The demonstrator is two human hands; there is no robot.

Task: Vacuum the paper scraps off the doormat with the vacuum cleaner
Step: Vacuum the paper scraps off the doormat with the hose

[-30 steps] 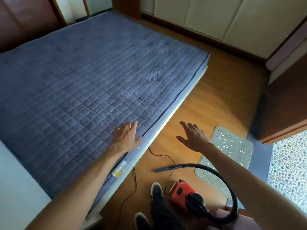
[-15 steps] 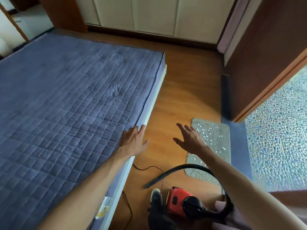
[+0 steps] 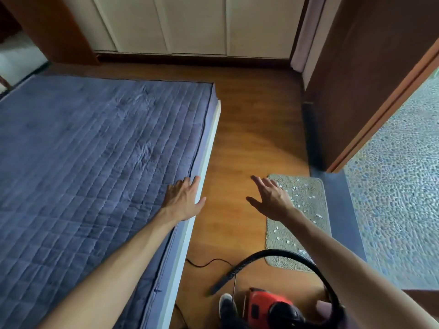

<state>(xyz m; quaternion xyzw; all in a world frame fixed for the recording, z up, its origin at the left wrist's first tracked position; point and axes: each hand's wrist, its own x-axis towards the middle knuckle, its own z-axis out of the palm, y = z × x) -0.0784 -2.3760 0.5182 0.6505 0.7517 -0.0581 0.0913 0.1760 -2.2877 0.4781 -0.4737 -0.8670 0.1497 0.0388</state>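
A grey doormat (image 3: 306,224) lies on the wooden floor by the doorway, strewn with several small white paper scraps (image 3: 295,189). A red and black vacuum cleaner (image 3: 270,307) sits on the floor at the bottom of the view. Its black hose (image 3: 280,254) arcs over the mat's near end, with the nozzle (image 3: 219,284) lying on the floor. My left hand (image 3: 183,200) is stretched out flat over the edge of the bed. My right hand (image 3: 269,198) is held out with straight fingers above the mat's left edge and holds nothing.
A low bed with a blue quilted cover (image 3: 95,162) fills the left. A black power cord (image 3: 206,262) runs along the floor beside it. A dark wooden door (image 3: 361,79) stands open on the right, with pebbled flooring (image 3: 399,186) beyond. White cupboard doors (image 3: 190,24) line the far wall.
The view has swung right, from the bed toward the doorway. The doormat and vacuum cleaner now sit nearer the middle. Both hands stay outstretched and hold nothing.
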